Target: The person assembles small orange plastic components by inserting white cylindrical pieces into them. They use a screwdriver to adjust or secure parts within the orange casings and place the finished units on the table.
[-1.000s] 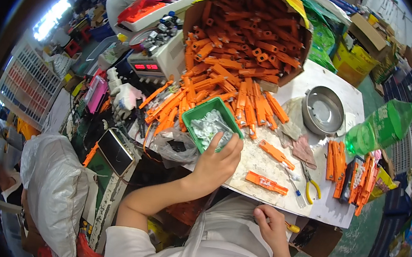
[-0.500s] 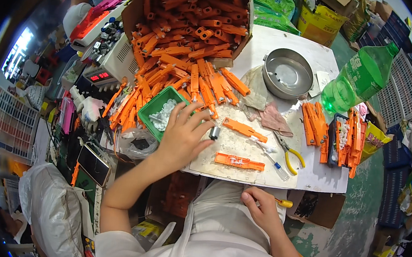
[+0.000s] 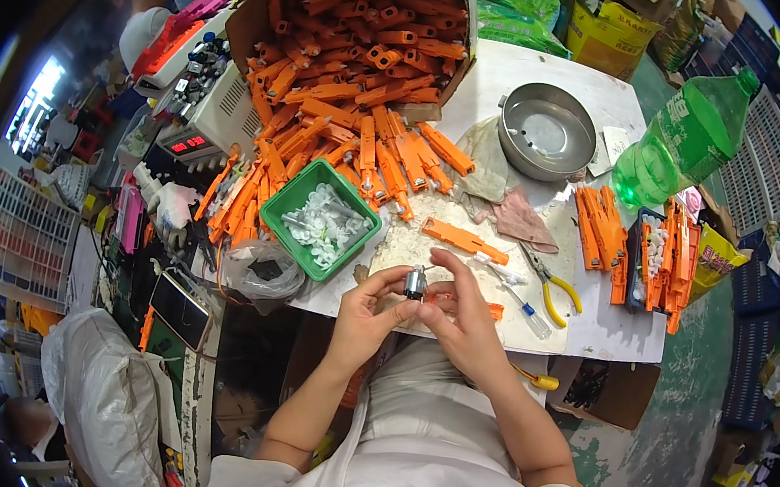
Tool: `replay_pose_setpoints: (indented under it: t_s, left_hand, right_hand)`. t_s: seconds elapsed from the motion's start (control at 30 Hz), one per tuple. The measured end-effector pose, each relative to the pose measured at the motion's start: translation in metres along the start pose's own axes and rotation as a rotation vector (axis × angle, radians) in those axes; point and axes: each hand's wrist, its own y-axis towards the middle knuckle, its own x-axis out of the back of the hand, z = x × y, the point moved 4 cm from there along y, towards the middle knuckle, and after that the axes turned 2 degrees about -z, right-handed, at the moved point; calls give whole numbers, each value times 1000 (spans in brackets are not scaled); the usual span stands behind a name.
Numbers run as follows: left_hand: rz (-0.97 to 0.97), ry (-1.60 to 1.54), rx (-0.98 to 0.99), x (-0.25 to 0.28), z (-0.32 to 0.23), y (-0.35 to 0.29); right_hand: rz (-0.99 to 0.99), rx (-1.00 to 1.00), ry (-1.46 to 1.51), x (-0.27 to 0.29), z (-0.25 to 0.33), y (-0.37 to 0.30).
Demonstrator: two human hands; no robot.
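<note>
Small motor: held up between the two hands, above the near edge of the desk (image 3: 612, 331); the silver-and-black cylinder (image 3: 415, 284) is seen with its long axis pointing roughly away from the body.
Left hand (image 3: 362, 321): narrowed, the motor pinched at its fingertips, to the right of the palm.
Right hand (image 3: 471, 331): curled beside the motor's right side; whether it is gripped there cannot be told.
Orange casing (image 3: 495, 311): partly hidden behind the right hand.
Green tray (image 3: 293, 248): left of the motor, filled with whitish parts.

A window (image 3: 38, 97) glows left, scuffed green floor (image 3: 681, 394) right.
</note>
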Motion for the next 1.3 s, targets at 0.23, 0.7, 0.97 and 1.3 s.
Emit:
replay_pose_setpoints:
  t_s: [0.23, 0.7, 0.97, 1.3]
  left_hand:
    - [-46, -161, 25, 8, -1, 7]
    - [53, 25, 16, 38, -55, 65]
    - [102, 148, -6, 47, -67, 78]
    - [106, 182, -18, 42, -63, 78]
  right_hand:
    - [41, -164, 154, -18, -17, 27]
    - [85, -324, 337, -10, -20, 95]
    - [149, -38, -458, -27, -20, 106]
    - [65, -98, -70, -21, 8, 90]
